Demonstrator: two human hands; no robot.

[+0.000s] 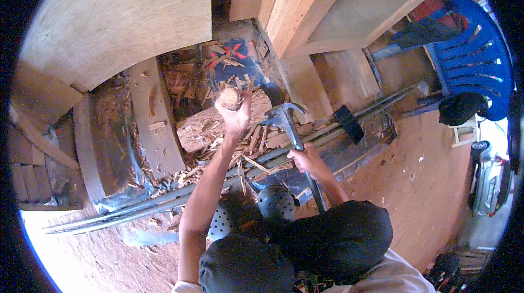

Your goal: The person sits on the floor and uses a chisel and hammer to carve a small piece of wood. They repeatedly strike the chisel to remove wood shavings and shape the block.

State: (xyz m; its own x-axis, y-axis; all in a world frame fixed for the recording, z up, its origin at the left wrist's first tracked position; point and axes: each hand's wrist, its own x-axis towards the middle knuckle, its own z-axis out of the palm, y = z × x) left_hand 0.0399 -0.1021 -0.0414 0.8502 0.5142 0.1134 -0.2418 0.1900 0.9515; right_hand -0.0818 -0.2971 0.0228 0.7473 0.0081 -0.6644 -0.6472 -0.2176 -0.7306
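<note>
My left hand [238, 117] is closed around a round-ended wooden piece [230, 98], seen end-on from above; its lower part is hidden by the fist. Under that hand lies a wooden block [199, 129] strewn with split chips. My right hand [308, 161] grips a claw hammer [295, 136] partway along its shaft. The hammer's head [283, 112] is up and to the right of my left hand, apart from the wooden piece. Wood splinters [256, 143] are heaped between the two arms.
Long metal pipes [164, 201] cross in front of my knees and shoes [276, 203]. Planks [154, 118] lie to the left, beneath a large plywood sheet [125, 20]. A wooden frame [297, 15] leans at the back. A blue plastic chair [469, 64] stands right, with a car [489, 184] beyond.
</note>
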